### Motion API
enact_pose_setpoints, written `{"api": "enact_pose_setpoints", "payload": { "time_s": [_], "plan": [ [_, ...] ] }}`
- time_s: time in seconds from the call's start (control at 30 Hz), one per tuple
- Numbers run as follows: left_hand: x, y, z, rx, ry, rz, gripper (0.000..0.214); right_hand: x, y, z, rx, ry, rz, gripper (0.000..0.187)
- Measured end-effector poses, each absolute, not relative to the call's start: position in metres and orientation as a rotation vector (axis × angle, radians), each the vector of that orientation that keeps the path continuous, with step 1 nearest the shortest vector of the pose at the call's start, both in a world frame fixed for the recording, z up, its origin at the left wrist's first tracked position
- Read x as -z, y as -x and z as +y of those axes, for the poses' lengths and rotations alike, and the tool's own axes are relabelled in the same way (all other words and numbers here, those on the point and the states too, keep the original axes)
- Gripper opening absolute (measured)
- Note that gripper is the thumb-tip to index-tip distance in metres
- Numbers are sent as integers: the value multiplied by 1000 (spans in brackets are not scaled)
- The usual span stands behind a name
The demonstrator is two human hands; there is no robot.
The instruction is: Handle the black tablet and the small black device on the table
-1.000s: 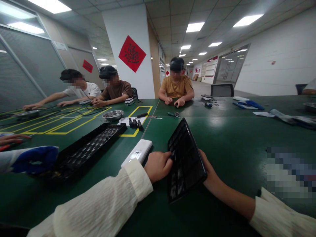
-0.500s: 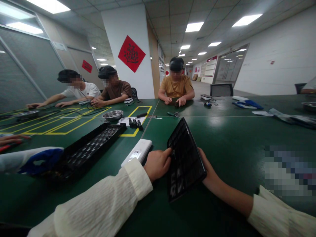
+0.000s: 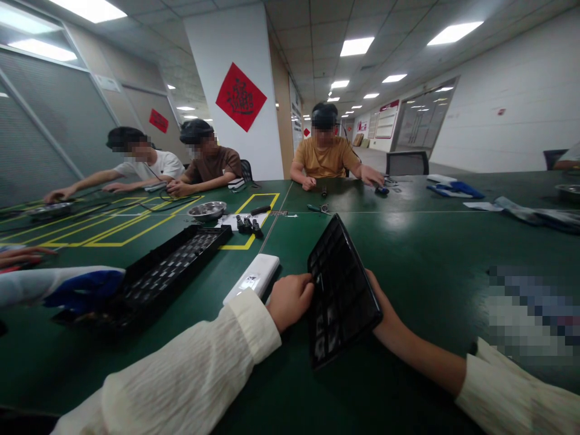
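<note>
A flat black tray [image 3: 347,296] with grid-like compartments stands tilted on edge above the table. My right hand [image 3: 385,305] holds it from behind at the right edge, with its fingers mostly hidden by the tray. On the other side, my left hand [image 3: 291,300] is closed, its fingertips against the compartmented face near the left edge. Whatever those fingers pinch is too small or hidden to make out. Just beyond my left wrist lies a white power bank-like block [image 3: 254,277] with a label on it.
Left of me, a long black case [image 3: 174,272] with rows of pieces lies by a co-worker's blue-and-white sleeve [image 3: 81,290]. Beyond are a metal bowl [image 3: 207,210], several black fittings [image 3: 249,226] and pliers [image 3: 319,209]. A person [image 3: 325,154] sits opposite; two others sit at the left.
My hands and the black tray have hardly moved. Across the table, the person opposite has reached one hand out toward a small dark item, leaving a dark piece standing on the table.
</note>
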State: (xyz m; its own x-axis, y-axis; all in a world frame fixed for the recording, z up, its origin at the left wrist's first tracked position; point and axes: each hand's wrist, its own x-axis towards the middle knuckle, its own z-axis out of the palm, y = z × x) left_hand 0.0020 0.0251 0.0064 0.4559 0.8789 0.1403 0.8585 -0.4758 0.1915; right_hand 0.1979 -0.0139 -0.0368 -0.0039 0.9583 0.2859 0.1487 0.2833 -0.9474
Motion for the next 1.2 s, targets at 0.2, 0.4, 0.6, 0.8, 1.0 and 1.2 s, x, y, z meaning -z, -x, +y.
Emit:
{"api": "enact_pose_setpoints", "payload": {
  "time_s": [0.2, 0.4, 0.6, 0.8, 1.0, 1.2],
  "plan": [
    [-5, 0, 23, -387, -2655, 1510, 23, 42, -199, -11, -880, 1094, -1414, 35],
    [-8, 1, 22, -310, -2797, 1468, 23, 48, -200, -9, -854, 1090, -1416, 36],
    [-13, 1, 20, -194, -2891, 1460, 23, 51, -200, -7, -823, 1114, -1423, 34],
    [-11, -1, 19, -223, -2766, 1635, 26, 49, -199, -9, -842, 1124, -1422, 37],
    [-10, 1, 19, -328, -2964, 1433, 35, 44, -198, -11, -873, 1125, -1393, 37],
    [-16, -1, 14, -263, -3079, 1380, 26, 46, -199, -10, -834, 1118, -1424, 36]
  ]
}}
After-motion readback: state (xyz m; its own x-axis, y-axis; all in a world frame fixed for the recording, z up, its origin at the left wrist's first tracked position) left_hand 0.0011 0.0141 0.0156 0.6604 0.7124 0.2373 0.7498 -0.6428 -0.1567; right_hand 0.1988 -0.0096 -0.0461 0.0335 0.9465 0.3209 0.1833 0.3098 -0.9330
